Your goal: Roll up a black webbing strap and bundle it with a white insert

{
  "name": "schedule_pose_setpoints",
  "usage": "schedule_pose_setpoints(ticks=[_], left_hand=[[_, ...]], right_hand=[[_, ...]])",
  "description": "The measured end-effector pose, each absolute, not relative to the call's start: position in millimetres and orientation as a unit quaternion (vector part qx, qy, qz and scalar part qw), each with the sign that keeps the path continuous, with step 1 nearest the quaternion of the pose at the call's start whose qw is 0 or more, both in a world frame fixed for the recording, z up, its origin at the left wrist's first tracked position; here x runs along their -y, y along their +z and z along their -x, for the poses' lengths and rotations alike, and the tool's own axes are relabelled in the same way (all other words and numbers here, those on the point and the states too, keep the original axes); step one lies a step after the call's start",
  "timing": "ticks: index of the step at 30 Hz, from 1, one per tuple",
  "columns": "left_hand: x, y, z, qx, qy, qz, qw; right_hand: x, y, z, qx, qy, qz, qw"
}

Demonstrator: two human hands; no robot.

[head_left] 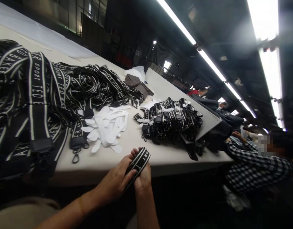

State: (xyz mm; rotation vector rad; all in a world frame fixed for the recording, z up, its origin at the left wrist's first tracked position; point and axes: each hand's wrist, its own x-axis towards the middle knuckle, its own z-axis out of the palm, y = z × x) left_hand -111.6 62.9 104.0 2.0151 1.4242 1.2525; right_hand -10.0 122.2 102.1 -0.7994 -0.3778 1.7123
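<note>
Both hands meet at the table's front edge around a black webbing strap with white lettering and pale edge stripes, folded over on itself. My left hand grips it from the left, thumb across its face. My right hand holds the same strap from the right and below, with its fingers mostly hidden behind it. Just beyond lies a heap of white strips. On the left spreads a big tangle of matching straps, some ending in metal snap hooks.
Rolled straps with white bands sit in a bundle to the right on the pale table. Behind are a brown folded piece and a clear plastic bag. A person in a checked shirt is at the right.
</note>
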Motion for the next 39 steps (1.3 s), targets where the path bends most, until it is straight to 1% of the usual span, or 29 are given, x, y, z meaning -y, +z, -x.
schedule_pose_setpoints(ticks=[3, 6, 8, 9, 11, 14, 16, 17, 19, 23, 27, 29, 31, 33, 35, 37, 39], left_hand=[[-58, 94, 103, -0.561, 0.456, -0.685, 0.091], [-58, 78, 93, -0.597, 0.434, -0.675, -0.03], [-60, 69, 89, -0.592, 0.419, -0.685, -0.07], [-61, 67, 89, -0.585, 0.42, -0.691, -0.064], [-63, 68, 91, -0.565, 0.443, -0.696, -0.004], [-63, 79, 100, -0.542, 0.48, -0.68, 0.119], [-63, 86, 104, -0.54, 0.488, -0.666, 0.162], [-62, 88, 105, -0.542, 0.492, -0.662, 0.162], [-61, 88, 106, -0.54, 0.502, -0.663, 0.127], [-60, 83, 101, -0.529, 0.507, -0.679, 0.052], [-58, 84, 94, -0.528, 0.49, -0.693, 0.028], [-54, 83, 89, -0.535, 0.48, -0.695, 0.021], [-49, 79, 83, -0.519, 0.467, -0.716, -0.003], [-42, 75, 75, -0.491, 0.439, -0.752, -0.039], [-36, 72, 67, -0.471, 0.405, -0.78, -0.077], [-31, 71, 62, -0.462, 0.387, -0.792, -0.093], [-30, 74, 61, -0.454, 0.39, -0.799, -0.057]], right_hand=[[-124, 106, 19, 0.159, 0.711, 0.348, 0.591], [-130, 110, 26, 0.215, 0.639, 0.367, 0.641], [-136, 111, 28, 0.229, 0.605, 0.381, 0.661], [-139, 111, 27, 0.229, 0.599, 0.385, 0.663], [-145, 113, 24, 0.225, 0.611, 0.384, 0.655], [-147, 121, 11, 0.224, 0.686, 0.352, 0.595], [-141, 127, 1, 0.236, 0.742, 0.298, 0.553], [-136, 130, -3, 0.251, 0.757, 0.266, 0.542], [-122, 132, -9, 0.294, 0.754, 0.215, 0.546], [-99, 128, -15, 0.35, 0.716, 0.191, 0.573], [-90, 126, -28, 0.38, 0.711, 0.147, 0.573], [-88, 125, -33, 0.413, 0.696, 0.159, 0.566], [-87, 123, -35, 0.428, 0.662, 0.233, 0.57], [-88, 120, -35, 0.398, 0.631, 0.318, 0.585], [-90, 115, -36, 0.332, 0.643, 0.352, 0.593], [-94, 112, -39, 0.261, 0.682, 0.339, 0.594], [-97, 110, -42, 0.213, 0.707, 0.303, 0.602]])
